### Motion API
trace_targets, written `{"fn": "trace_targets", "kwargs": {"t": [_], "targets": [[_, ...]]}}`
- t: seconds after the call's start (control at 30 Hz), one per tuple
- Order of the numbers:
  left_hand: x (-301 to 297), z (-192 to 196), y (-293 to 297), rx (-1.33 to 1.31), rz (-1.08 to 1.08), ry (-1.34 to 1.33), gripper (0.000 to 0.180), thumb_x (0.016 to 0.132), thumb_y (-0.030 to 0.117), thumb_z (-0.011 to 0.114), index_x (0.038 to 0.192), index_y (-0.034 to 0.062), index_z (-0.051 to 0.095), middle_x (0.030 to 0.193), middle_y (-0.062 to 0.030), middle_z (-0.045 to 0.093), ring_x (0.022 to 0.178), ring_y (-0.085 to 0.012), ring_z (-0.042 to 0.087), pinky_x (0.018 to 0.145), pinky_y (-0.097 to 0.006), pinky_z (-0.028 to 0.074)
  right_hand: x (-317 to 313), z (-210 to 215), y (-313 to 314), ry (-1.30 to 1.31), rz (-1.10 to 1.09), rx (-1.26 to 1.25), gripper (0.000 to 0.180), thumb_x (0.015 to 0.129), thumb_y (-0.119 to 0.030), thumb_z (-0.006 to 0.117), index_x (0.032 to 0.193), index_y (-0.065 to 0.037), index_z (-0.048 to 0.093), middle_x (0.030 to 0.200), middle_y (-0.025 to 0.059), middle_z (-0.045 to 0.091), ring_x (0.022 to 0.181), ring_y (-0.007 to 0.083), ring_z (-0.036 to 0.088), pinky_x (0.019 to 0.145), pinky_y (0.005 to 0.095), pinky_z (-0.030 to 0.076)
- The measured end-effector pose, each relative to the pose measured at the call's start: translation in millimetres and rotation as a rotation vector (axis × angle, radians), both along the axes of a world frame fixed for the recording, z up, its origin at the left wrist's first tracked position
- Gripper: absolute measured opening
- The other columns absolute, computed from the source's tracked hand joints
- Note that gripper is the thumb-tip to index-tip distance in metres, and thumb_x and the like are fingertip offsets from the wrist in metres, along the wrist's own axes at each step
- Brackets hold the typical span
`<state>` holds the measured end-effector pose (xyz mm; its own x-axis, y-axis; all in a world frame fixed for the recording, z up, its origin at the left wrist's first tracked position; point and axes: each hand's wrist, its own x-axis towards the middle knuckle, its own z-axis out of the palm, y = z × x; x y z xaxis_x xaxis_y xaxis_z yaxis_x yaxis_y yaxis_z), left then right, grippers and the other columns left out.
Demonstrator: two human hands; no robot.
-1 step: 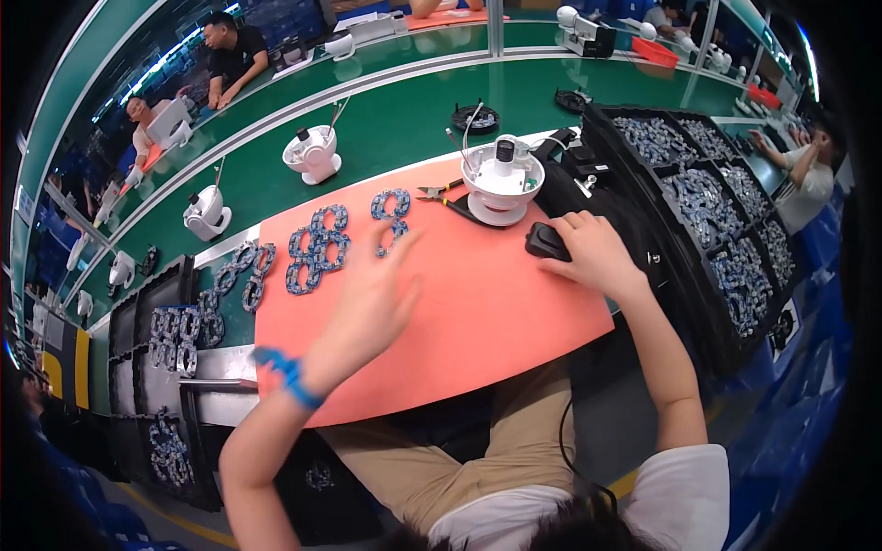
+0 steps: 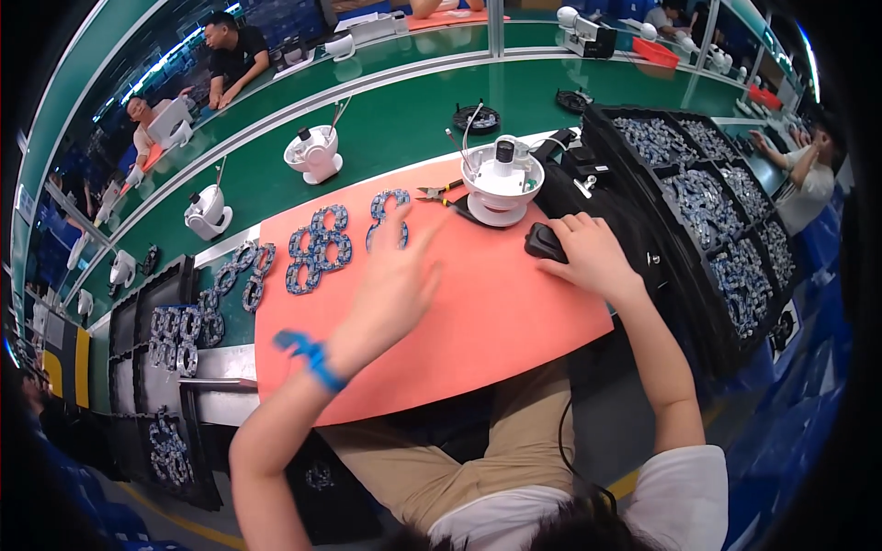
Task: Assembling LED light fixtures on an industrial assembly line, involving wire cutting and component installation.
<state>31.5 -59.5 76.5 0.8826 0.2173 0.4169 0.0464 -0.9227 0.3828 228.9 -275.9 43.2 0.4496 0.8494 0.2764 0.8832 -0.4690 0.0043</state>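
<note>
far left, black moulded trays (image 2: 156,303) sit along the bench edge with clusters of small blue-grey ring parts (image 2: 175,335) in them. more of the same ring parts lie in linked groups (image 2: 317,246) on the upper left corner of the salmon-orange rubber work mat (image 2: 478,321) and on the green bench just beside it.

i see the left hand (image 2: 390,289) raised over the middle of the mat, blurred with motion, fingers spread and open, nothing in it. a blue band (image 2: 308,354) wraps the left wrist. its fingertips point toward the nearest ring group (image 2: 388,216) but i cannot tell whether they touch it.

behind the mat's far edge lie small red-handled cutters (image 2: 441,195), and just right of them stands a white round fixture with a black knob on top (image 2: 499,179), its base on the mat.

the right hand (image 2: 593,257) rests at the mat's right edge, palm down, fingers curled over a small black rounded device (image 2: 546,242). the fingers touch its top and right side; whether they truly grip it i cannot tell.

right of that, a long black compartment tray (image 2: 698,193) holds heaps of small blue-grey parts, running off toward the far right where another person's arm (image 2: 795,165) shows.
</note>
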Motion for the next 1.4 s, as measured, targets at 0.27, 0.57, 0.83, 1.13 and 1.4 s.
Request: {"fn": "trace_targets", "kwargs": {"t": [0.27,0.57,0.83,1.13,1.4], "targets": [[116,-46,-13,-0.089,0.079,-0.204,0.035,0.085,0.004,0.062,0.119,0.0093,0.057,0.134,-0.0271,0.046,0.091,-0.0398,0.065,0.076,-0.042,0.056,3,-2,-4,0.171,-0.003,0.054,0.048,0.078,-0.037,0.072,0.107,0.0,0.062,0.101,0.0143,0.063,0.099,0.0299,0.058,0.088,0.0401,0.044],[53,-34,3,-0.023,0.026,-0.338,0.013,0.084,-0.004,0.061,0.096,0.0008,0.057,0.121,-0.0178,0.059,0.087,-0.0323,0.067,0.07,-0.036,0.055,74,32,56,0.493,0.065,0.403,0.028,0.084,-0.024,0.066,0.094,0.002,0.069,0.083,0.0157,0.069,0.08,0.0269,0.068,0.074,0.0361,0.053],[-104,-20,-18,-0.07,0.165,-0.369,0.02,0.077,-0.014,0.064,0.091,0.0002,0.06,0.123,-0.0189,0.059,0.093,-0.0269,0.068,0.07,-0.032,0.057,67,-4,145,0.219,0.29,-0.352,0.117,0.069,-0.07,0.069,0.149,0.001,0.021,0.154,0.0238,0.023,0.144,0.0377,0.02,0.111,0.0517,0.03],[-149,-23,-6,-0.168,0.188,-0.148,0.019,0.082,-0.007,0.06,0.1,0.0011,0.062,0.124,-0.0191,0.057,0.104,-0.033,0.062,0.085,-0.038,0.052,45,-4,165,-0.036,0.242,-0.356,0.045,0.084,-0.028,0.059,0.115,0.004,0.055,0.112,0.0217,0.055,0.11,0.0389,0.053,0.089,0.0545,0.046],[-113,-1,35,-0.182,0.337,-0.238,0.034,0.078,0.011,0.073,0.109,0.0022,0.061,0.102,-0.0122,0.051,0.092,-0.0255,0.056,0.078,-0.036,0.048,6,29,148,0.222,0.275,0.146,0.025,0.077,-0.013,0.062,0.093,0.006,0.061,0.09,0.0207,0.058,0.083,0.0371,0.06,0.076,0.0439,0.05]]}}
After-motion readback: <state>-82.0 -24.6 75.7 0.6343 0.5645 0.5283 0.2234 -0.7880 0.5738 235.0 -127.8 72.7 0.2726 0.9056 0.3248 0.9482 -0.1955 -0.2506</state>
